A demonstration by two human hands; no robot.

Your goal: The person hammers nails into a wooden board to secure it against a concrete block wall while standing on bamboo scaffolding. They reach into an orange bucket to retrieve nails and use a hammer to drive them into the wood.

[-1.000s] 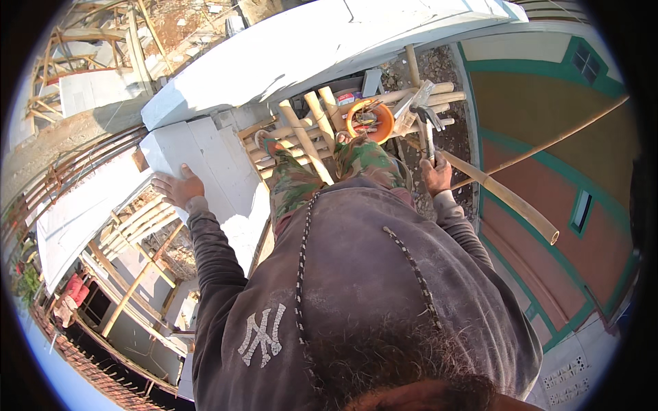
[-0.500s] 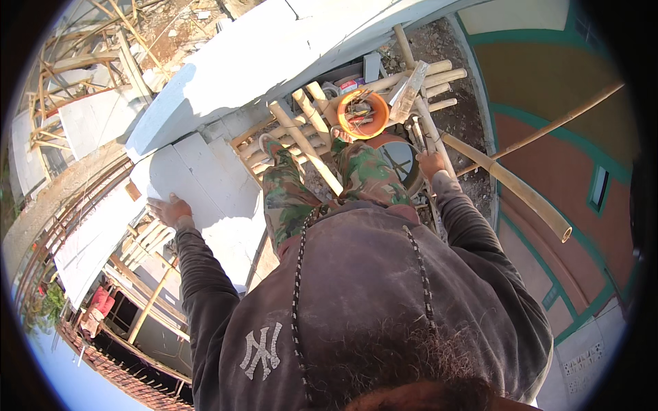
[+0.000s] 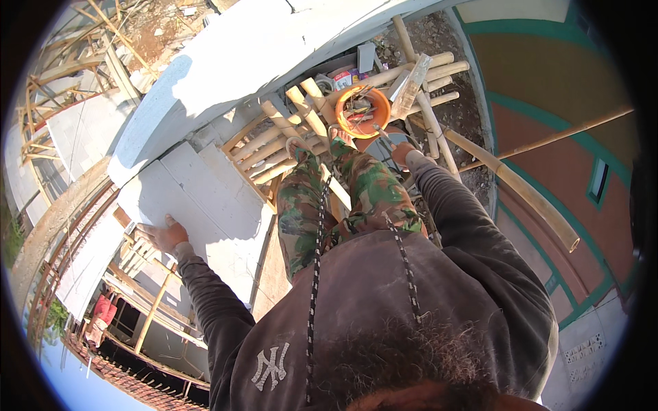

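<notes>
My left hand (image 3: 166, 238) lies with fingers spread on the pale grey block wall (image 3: 205, 195), near its outer edge. Closed, my right hand (image 3: 403, 153) grips a slim, light-coloured tool (image 3: 384, 135), its kind too small to make out. The tool points towards an orange bucket (image 3: 375, 131), which contains several hand tools (image 3: 359, 108). Beyond the right hand, a grey, round container (image 3: 377, 147) is partly hidden by my leg and hand. My feet stand on bamboo poles beside the bucket.
Bamboo poles (image 3: 279, 118) make up the platform underfoot. One long bamboo pole (image 3: 531, 195) juts out to the right, towards a green-trimmed house wall (image 3: 548, 151). A clear-sided long piece (image 3: 411, 85) leans beside the bucket. White wall (image 3: 274, 48) runs ahead; rubble lies beyond.
My right hand has moved left and slightly forward, from beside the bamboo pole towards the bucket, with the tool. My left hand stays on the block wall. The view has shifted slightly.
</notes>
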